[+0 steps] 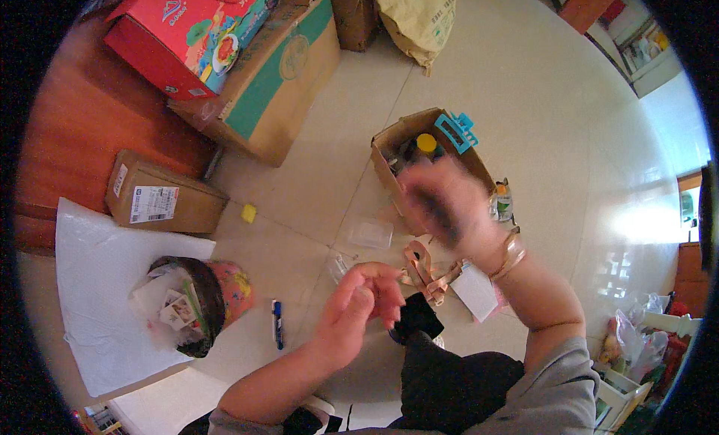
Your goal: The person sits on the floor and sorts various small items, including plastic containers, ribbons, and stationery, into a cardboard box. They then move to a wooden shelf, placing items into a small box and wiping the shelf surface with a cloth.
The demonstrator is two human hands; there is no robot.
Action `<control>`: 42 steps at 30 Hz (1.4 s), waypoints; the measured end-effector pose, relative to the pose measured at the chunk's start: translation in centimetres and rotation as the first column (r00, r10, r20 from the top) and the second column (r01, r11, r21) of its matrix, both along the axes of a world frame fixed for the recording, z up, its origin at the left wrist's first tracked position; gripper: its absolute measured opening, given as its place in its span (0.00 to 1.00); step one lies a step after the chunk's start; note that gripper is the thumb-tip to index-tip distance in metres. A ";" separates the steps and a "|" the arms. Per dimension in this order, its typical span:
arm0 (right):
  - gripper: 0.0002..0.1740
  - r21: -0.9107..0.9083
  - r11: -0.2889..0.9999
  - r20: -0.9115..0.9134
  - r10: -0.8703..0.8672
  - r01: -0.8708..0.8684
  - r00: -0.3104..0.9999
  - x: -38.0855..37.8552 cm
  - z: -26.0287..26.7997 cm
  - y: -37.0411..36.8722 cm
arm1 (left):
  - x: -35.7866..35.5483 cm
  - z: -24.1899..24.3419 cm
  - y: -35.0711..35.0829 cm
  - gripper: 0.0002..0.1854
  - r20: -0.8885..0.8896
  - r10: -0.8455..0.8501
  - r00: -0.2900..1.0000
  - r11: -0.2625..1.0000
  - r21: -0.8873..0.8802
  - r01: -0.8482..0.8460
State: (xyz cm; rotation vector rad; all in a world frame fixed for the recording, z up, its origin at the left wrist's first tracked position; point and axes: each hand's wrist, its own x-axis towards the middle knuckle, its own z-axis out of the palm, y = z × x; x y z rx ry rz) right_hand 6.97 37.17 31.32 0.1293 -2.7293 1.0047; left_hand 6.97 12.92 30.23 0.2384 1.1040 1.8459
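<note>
My right hand (449,210) is blurred over the near side of an open cardboard box (387,168) on the floor. A dark, blurred object (438,210) shows at its fingers; what it is, I cannot tell. Inside the box a yellow cap (426,143) is visible, and a blue hair claw clip (458,132) hangs on the rim. My left hand (365,300), fingers curled and apart, holds nothing, above the floor. A clear plastic container (372,234) lies beyond it, with a tan strap (418,269) to its right and a white rectangular item (476,291) near the strap.
At left stands a waste bin (230,291) full of litter, beside a blue marker pen (277,324) and a yellow sponge-like piece (249,213). Larger cardboard boxes (281,98) and a red gift box (168,47) are at the upper left. A pouch (504,202) lies right of the open box.
</note>
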 end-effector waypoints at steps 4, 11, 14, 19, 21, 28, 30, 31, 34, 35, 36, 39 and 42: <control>0.18 -0.040 0.889 -0.050 -0.458 0.456 0.888 -4.5 0.5 4.7 | 0.8 -2.7 -0.6 0.19 0.058 0.113 0.992 0.980 -0.173 -0.101; 0.26 0.194 0.939 0.131 -0.311 0.283 0.941 -10.3 -8.7 4.4 | 1.0 -12.0 -5.3 0.15 -0.032 0.201 0.979 0.868 -0.458 -0.193; 0.28 0.328 0.929 0.261 -0.263 0.170 0.929 -11.7 -10.6 3.9 | 1.8 -18.3 -10.4 0.13 -0.240 0.307 0.921 0.701 -0.598 -0.389; 0.26 0.045 0.982 0.211 -0.190 0.185 0.959 -10.9 -9.4 4.5 | 2.4 -27.4 -20.5 0.21 -0.817 -0.005 0.576 0.110 -0.573 -0.812; 0.24 0.020 0.985 0.182 -0.171 0.171 0.968 -10.3 -9.1 4.5 | 3.3 -28.8 -23.1 0.24 -0.793 -0.097 0.601 -0.047 -0.600 -0.799; 0.21 -0.032 0.966 0.105 -0.252 0.257 0.962 -8.3 -8.4 3.7 | 3.7 -29.5 -26.0 0.24 -0.546 -0.523 0.654 -0.078 -0.734 -0.675; 0.17 -0.087 0.953 -0.053 -0.295 0.290 0.954 -6.9 -7.0 2.9 | 3.1 -28.3 -24.3 0.22 -0.569 -0.417 0.708 -0.025 -0.772 -0.635; 0.15 -0.148 0.936 -0.056 -0.329 0.318 0.943 -6.0 -6.1 2.3 | 2.9 -27.1 -23.2 0.20 -0.620 -0.271 0.736 0.062 -0.775 -0.629; 0.08 -0.255 0.932 0.025 -0.261 0.259 0.965 -1.3 -3.8 -0.2 | 2.3 -21.8 -16.2 0.16 -0.502 0.255 0.826 0.549 -0.628 -0.551; 0.11 -0.282 0.952 0.142 -0.082 0.120 0.986 0.2 -3.4 -1.4 | 2.5 -19.4 -13.5 0.15 -0.393 0.298 0.870 0.659 -0.575 -0.485; 0.15 -0.360 0.930 0.407 0.092 0.068 0.909 1.4 -3.4 -2.8 | 2.7 -17.2 -10.7 0.15 -0.361 0.268 0.893 0.760 -0.491 -0.426; 0.18 -0.603 0.797 0.445 0.367 -0.029 0.817 3.9 -4.3 -6.9 | 2.4 -11.6 -3.7 0.14 -0.761 -0.019 0.649 0.906 -0.287 -0.310; 0.18 -0.558 0.828 0.371 0.304 -0.051 0.878 4.0 -4.7 -6.0 | 1.3 -8.5 -0.1 0.14 -0.768 -0.169 0.618 0.955 -0.282 -0.088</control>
